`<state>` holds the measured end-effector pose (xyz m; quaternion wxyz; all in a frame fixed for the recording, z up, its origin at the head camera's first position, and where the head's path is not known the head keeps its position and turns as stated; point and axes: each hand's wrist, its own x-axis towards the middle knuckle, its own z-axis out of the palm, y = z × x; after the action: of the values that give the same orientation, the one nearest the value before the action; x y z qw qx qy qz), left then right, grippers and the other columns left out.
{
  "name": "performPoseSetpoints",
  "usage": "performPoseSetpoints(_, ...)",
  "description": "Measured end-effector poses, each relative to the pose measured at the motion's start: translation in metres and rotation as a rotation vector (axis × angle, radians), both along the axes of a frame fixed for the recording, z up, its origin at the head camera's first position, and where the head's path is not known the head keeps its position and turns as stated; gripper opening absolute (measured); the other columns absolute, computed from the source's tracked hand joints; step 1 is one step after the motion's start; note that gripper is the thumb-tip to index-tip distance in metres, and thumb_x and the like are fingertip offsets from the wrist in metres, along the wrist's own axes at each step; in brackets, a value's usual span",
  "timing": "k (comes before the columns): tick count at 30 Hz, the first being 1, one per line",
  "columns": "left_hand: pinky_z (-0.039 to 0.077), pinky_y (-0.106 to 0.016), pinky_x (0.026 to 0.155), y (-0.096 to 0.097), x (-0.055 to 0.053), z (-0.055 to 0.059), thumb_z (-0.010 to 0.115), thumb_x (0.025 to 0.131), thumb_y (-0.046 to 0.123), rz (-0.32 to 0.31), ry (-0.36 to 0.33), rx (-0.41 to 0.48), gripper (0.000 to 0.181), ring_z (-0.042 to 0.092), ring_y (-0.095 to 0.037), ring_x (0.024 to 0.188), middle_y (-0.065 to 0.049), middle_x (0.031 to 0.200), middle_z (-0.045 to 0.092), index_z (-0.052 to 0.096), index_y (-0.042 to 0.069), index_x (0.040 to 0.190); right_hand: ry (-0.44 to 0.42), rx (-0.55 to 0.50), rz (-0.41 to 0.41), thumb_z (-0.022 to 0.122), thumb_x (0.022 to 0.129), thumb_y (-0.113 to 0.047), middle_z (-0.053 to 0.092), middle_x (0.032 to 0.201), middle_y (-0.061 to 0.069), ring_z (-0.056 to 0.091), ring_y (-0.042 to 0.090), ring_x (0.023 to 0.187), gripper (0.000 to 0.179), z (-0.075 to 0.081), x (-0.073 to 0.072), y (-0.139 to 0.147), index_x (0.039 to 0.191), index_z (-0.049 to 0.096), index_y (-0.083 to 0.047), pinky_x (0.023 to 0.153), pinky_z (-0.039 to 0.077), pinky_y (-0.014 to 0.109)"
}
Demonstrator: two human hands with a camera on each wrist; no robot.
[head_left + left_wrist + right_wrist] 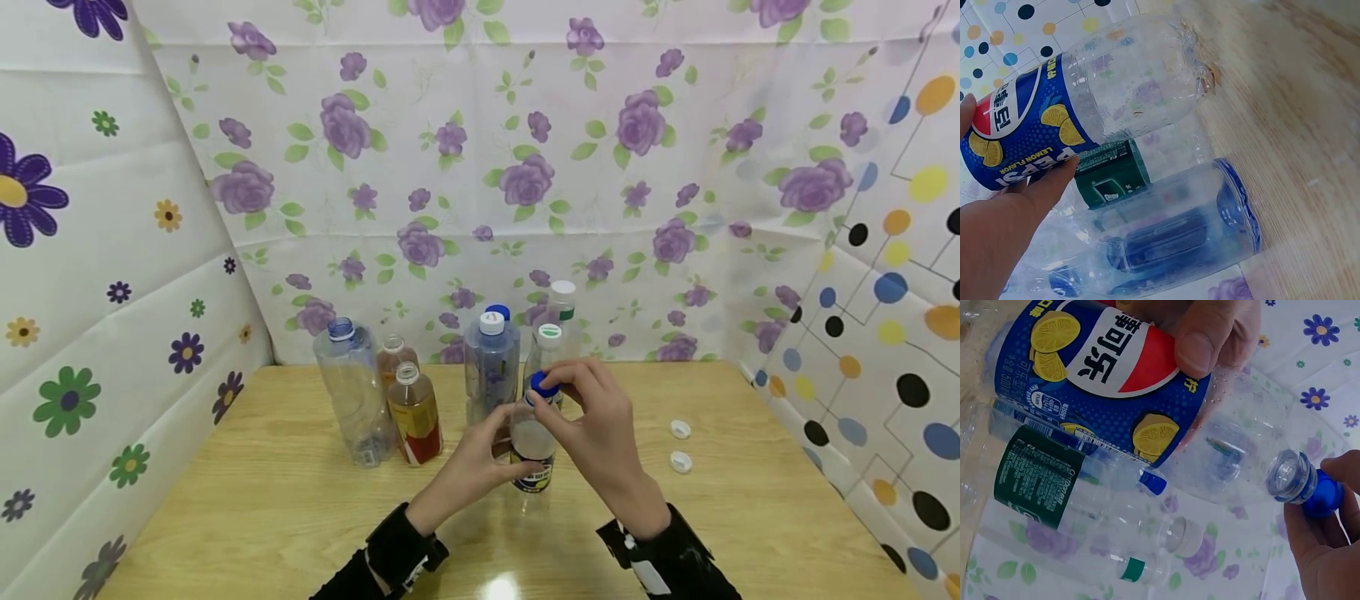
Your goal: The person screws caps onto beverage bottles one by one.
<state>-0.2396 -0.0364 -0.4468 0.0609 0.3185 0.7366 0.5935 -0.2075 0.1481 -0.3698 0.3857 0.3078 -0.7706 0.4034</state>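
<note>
My left hand grips a clear plastic Pepsi bottle around its blue lemon-flavor label. At the bottle's mouth, my right hand pinches a blue cap between thumb and fingers. In the right wrist view the cap touches the neck's end; whether its threads are engaged cannot be seen. Just behind stand a white-capped bottle with a green label and a large bluish bottle with a white cap.
To the left stand a large uncapped clear bottle, an uncapped bottle with a yellow and red label and another uncapped bottle. Two white caps lie on the wooden table at right. Another white-capped bottle stands near the flowered back cloth.
</note>
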Motion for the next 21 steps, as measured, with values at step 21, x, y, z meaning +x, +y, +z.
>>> performPoseSetpoints(21,0.054,-0.032,0.105,-0.0023,-0.0027,-0.0006,0.079,0.091,0.019,0.009,-0.011,-0.012,0.073,0.058,-0.030,0.129,-0.012,0.145,0.052,0.041,0.018,0.153,-0.015,0.075,-0.050,0.082,0.085,-0.002,0.068,0.116,0.007,0.067,0.021,0.107,0.023,-0.0052,-0.0033,-0.0021,0.100,0.066,-0.008,0.093,0.057,0.021)
